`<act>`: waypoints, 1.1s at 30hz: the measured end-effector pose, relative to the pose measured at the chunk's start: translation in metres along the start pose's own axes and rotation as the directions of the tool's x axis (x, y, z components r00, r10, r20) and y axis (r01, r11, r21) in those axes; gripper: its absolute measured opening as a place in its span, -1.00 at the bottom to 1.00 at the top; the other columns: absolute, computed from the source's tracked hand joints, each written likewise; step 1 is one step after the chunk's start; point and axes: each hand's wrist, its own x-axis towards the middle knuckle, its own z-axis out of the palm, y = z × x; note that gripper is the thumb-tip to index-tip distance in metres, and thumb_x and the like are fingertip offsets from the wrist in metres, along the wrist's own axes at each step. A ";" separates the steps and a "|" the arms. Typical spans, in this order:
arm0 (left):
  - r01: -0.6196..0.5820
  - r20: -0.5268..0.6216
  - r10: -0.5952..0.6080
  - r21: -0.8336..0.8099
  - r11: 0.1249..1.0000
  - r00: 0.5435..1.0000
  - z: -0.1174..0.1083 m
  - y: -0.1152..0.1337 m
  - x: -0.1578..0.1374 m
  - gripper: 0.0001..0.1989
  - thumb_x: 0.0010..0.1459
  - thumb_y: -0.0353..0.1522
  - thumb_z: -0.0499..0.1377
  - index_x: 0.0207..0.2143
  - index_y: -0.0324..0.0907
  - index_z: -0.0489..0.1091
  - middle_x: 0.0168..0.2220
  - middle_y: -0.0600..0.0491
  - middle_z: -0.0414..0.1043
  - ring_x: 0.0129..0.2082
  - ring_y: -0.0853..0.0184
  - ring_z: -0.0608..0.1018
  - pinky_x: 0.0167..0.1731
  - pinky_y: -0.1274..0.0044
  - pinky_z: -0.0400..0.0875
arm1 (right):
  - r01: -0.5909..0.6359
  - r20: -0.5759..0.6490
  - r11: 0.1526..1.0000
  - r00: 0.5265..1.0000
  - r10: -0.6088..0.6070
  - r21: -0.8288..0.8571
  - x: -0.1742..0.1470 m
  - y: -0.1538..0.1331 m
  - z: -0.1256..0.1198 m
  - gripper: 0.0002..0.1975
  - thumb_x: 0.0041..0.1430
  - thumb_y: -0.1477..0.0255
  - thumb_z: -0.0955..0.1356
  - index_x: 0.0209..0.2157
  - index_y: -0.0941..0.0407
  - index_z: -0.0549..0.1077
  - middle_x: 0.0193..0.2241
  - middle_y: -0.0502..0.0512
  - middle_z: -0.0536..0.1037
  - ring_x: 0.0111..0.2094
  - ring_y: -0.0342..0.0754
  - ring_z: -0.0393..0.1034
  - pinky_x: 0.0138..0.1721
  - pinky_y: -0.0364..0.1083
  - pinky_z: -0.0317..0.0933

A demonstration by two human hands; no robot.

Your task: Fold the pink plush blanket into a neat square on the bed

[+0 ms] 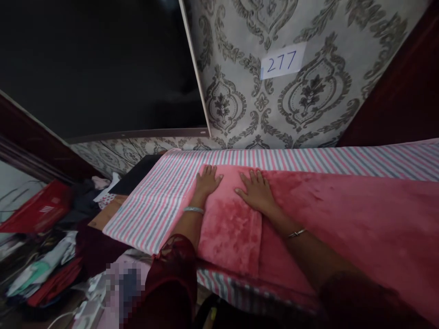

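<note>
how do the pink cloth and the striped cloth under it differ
The pink cloth looks plush and mottled; the striped cloth has pink, grey and white stripes. The pink cloth is folded over at its left end, under the left hand and right hand; the striped cloth lies spread beneath, reaching farther left. Both contain pink.

Blue handwritten number 277 [281,62] on a white paper label [299,51] on the patterned wallpaper [262,101].

Free rm over blanket [356,214] R end, wall [262,119] behind, TV [113,68] back L
</note>
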 end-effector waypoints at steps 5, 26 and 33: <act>0.006 0.006 -0.006 0.003 1.000 1.000 -0.003 0.003 -0.003 -0.31 0.41 -0.02 -0.25 0.47 -0.12 -0.05 0.50 -0.06 -0.13 0.50 0.18 -0.10 0.39 0.11 -0.09 | 0.018 -0.017 1.000 1.000 -0.018 -0.010 -0.003 0.001 0.000 -0.22 0.36 -0.08 0.14 0.44 0.03 0.08 0.45 0.31 0.01 0.46 0.37 -0.24 0.34 0.31 -0.13; -0.142 0.075 0.137 0.055 0.988 0.988 -0.013 -0.017 -0.181 -0.32 0.42 -0.02 -0.14 0.48 -0.06 -0.08 0.52 -0.08 -0.23 0.50 0.06 -0.13 0.38 0.01 -0.15 | 0.354 0.050 0.935 0.933 -0.355 0.029 -0.139 -0.044 -0.003 -0.16 0.33 -0.09 0.17 0.43 0.16 0.12 0.44 0.38 0.04 0.45 0.36 -0.20 0.38 0.32 -0.25; -0.120 0.060 0.117 0.051 0.991 0.991 -0.002 -0.018 -0.182 -0.32 0.42 -0.02 -0.14 0.49 0.02 -0.16 0.52 0.01 -0.31 0.50 0.09 -0.15 0.39 0.02 -0.15 | 0.318 0.082 0.948 0.944 -0.320 0.029 -0.135 -0.038 0.007 -0.14 0.31 -0.14 0.16 0.44 0.10 0.09 0.46 0.31 -0.03 0.47 0.33 -0.26 0.40 0.29 -0.33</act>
